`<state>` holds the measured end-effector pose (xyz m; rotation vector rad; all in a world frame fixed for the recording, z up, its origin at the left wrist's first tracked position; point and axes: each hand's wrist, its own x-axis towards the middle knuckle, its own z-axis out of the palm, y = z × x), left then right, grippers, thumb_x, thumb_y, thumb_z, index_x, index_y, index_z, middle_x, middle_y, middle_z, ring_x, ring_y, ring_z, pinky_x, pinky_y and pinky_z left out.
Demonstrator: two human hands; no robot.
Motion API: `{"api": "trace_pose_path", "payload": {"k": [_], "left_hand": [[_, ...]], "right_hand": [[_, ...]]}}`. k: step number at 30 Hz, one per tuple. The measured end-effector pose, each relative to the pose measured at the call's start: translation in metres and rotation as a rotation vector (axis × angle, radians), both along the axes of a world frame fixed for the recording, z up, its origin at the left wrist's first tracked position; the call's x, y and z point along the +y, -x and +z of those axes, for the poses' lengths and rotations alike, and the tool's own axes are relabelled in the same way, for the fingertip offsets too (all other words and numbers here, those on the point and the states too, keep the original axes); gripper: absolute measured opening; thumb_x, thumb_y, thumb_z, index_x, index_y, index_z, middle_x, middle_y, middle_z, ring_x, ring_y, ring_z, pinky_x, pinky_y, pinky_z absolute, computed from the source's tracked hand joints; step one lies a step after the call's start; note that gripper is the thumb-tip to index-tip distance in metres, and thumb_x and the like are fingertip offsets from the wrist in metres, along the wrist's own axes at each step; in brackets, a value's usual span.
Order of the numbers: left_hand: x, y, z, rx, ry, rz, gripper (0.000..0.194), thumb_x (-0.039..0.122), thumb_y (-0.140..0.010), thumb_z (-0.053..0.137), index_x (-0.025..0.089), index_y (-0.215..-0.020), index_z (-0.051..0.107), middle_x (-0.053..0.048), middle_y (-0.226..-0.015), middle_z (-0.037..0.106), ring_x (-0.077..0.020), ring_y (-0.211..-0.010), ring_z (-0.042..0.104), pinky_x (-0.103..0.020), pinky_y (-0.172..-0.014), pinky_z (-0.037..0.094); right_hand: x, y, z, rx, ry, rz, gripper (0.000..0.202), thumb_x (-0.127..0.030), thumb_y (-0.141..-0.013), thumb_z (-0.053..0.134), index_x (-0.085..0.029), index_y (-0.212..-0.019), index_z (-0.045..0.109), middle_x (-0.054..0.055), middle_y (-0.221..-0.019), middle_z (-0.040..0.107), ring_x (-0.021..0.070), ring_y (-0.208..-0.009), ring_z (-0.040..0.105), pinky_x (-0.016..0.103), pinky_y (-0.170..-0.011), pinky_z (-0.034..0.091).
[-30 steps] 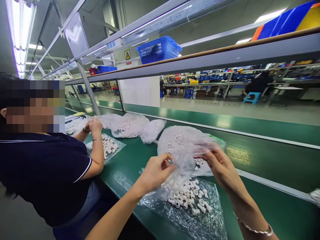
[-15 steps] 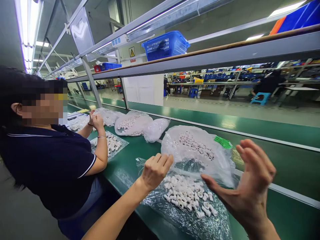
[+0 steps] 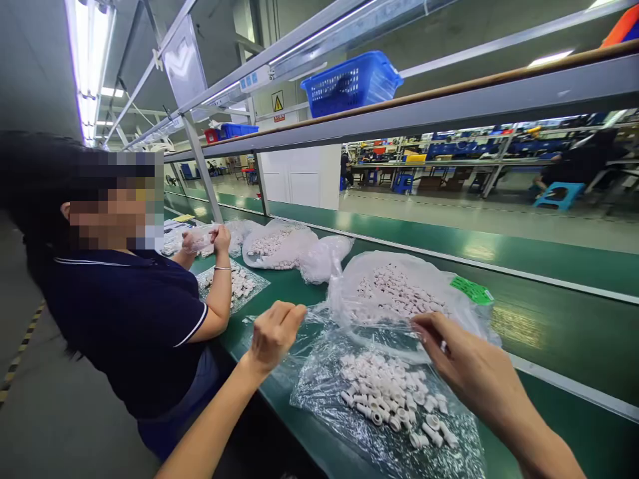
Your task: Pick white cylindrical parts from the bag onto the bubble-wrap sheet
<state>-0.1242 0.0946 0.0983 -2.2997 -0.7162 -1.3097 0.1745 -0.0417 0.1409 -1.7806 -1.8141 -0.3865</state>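
A pile of small white tube-like plastic parts (image 3: pixel 382 392) lies on a sheet of clear plastic film (image 3: pixel 329 386) in front of me. My left hand (image 3: pixel 277 336) is closed in a pinch at the left, on clear film that stretches out from its fingertips. To the right, my right hand (image 3: pixel 462 356) has thumb and fingers pressed together at the edge of clear film above the pile. That film runs between both hands. Behind it sits a large translucent bag (image 3: pixel 464 306) with many more small pale parts inside.
At left a co-worker (image 3: pixel 120 319) handles clear plastic over another pile of white parts (image 3: pixel 242 283). More filled bags (image 3: pixel 279 243) line the green table (image 3: pixel 309 439). A green label (image 3: pixel 472 289) lies by the big bag. Overhead, a shelf (image 3: pixel 449 100) carries a blue basket (image 3: pixel 352 83).
My right hand came in leftward from a spread-finger pose and closed in a pinch at the film. My left hand shifted left in view, still pinching. The co-worker's hands moved apart.
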Motion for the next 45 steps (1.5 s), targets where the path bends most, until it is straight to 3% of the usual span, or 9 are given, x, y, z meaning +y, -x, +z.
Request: {"api": "trace_pose_path", "payload": {"k": [9, 12, 14, 16, 20, 26, 32, 38, 45], "left_hand": [[0.024, 0.035, 0.009, -0.546, 0.964, -0.255, 0.016, 0.033, -0.087, 0.063, 0.017, -0.089, 0.066, 0.001, -0.069, 0.060, -0.0082, -0.053, 0.047, -0.018, -0.048, 0.035], [0.028, 0.047, 0.014, -0.839, 0.858, -0.191, 0.024, 0.040, -0.092, 0.053, 0.018, -0.099, 0.060, 0.006, -0.062, 0.050, -0.0057, -0.041, 0.032, -0.016, -0.038, 0.024], [0.032, 0.055, 0.012, -0.960, 0.618, -0.027, 0.026, 0.040, -0.097, 0.043, 0.019, -0.102, 0.057, 0.003, -0.069, 0.052, -0.0071, -0.047, 0.041, -0.016, -0.043, 0.033], [0.036, 0.063, 0.002, -0.754, 0.523, 0.185, 0.027, 0.036, -0.098, 0.039, 0.019, -0.108, 0.056, -0.002, -0.084, 0.061, -0.0113, -0.062, 0.056, -0.021, -0.058, 0.046], [0.043, 0.077, -0.035, -0.085, 0.725, 0.376, 0.037, 0.028, -0.088, 0.055, 0.015, -0.123, 0.055, -0.013, -0.113, 0.066, -0.0277, -0.100, 0.064, -0.039, -0.085, 0.052], [0.029, 0.081, -0.056, 0.050, 0.568, 0.516, 0.048, 0.025, -0.096, 0.042, 0.009, -0.140, 0.038, -0.020, -0.140, 0.049, -0.0325, -0.130, 0.046, -0.048, -0.105, 0.042], [0.013, 0.088, -0.054, 0.119, 0.548, 0.512, 0.052, 0.036, -0.097, 0.045, 0.011, -0.142, 0.037, -0.019, -0.140, 0.050, -0.0312, -0.131, 0.045, -0.048, -0.106, 0.042], [0.000, 0.106, -0.069, 0.086, 0.670, 0.418, 0.053, 0.041, -0.097, 0.047, 0.018, -0.143, 0.035, -0.016, -0.141, 0.047, -0.0299, -0.133, 0.043, -0.050, -0.109, 0.040], [0.021, 0.066, -0.077, 0.025, 0.758, 0.227, 0.072, 0.035, -0.086, 0.066, 0.017, -0.147, 0.031, -0.016, -0.146, 0.044, -0.0280, -0.136, 0.040, -0.044, -0.111, 0.036]], "right_hand": [[0.003, -0.042, 0.002, 0.194, 0.180, -0.169, 0.036, -0.058, -0.092, 0.039, -0.030, -0.105, 0.059, 0.003, -0.085, 0.073, 0.0256, -0.066, 0.067, 0.030, -0.051, 0.043], [0.003, -0.048, 0.006, 0.251, 0.139, -0.185, 0.038, -0.057, -0.092, 0.039, -0.029, -0.106, 0.059, 0.005, -0.089, 0.073, 0.0258, -0.067, 0.066, 0.034, -0.056, 0.046], [0.005, -0.048, 0.005, 0.280, 0.163, -0.087, 0.039, -0.058, -0.092, 0.042, -0.026, -0.107, 0.059, 0.007, -0.091, 0.072, 0.0240, -0.067, 0.064, 0.034, -0.059, 0.048], [0.008, -0.049, -0.002, 0.284, 0.322, 0.089, 0.043, -0.059, -0.092, 0.044, -0.024, -0.111, 0.059, 0.008, -0.092, 0.071, 0.0238, -0.070, 0.064, 0.034, -0.062, 0.050], [0.014, -0.062, -0.031, 0.212, 0.712, 0.214, 0.052, -0.059, -0.088, 0.051, -0.020, -0.121, 0.061, 0.014, -0.109, 0.070, 0.0305, -0.093, 0.067, 0.038, -0.078, 0.054], [0.014, -0.074, -0.046, 0.160, 0.640, 0.144, 0.060, -0.064, -0.092, 0.042, -0.023, -0.134, 0.053, 0.013, -0.131, 0.061, 0.0324, -0.111, 0.062, 0.040, -0.090, 0.052], [0.014, -0.070, -0.048, 0.160, 0.700, 0.172, 0.061, -0.067, -0.090, 0.042, -0.025, -0.131, 0.056, 0.011, -0.124, 0.066, 0.0333, -0.110, 0.063, 0.040, -0.090, 0.053], [0.017, -0.064, -0.053, 0.116, 0.683, 0.158, 0.063, -0.069, -0.087, 0.042, -0.026, -0.129, 0.060, 0.010, -0.124, 0.067, 0.0356, -0.111, 0.064, 0.044, -0.091, 0.056], [0.021, -0.042, -0.057, 0.072, 0.750, 0.183, 0.061, -0.069, -0.087, 0.041, -0.030, -0.130, 0.061, 0.007, -0.129, 0.065, 0.0355, -0.116, 0.061, 0.045, -0.094, 0.055]]}}
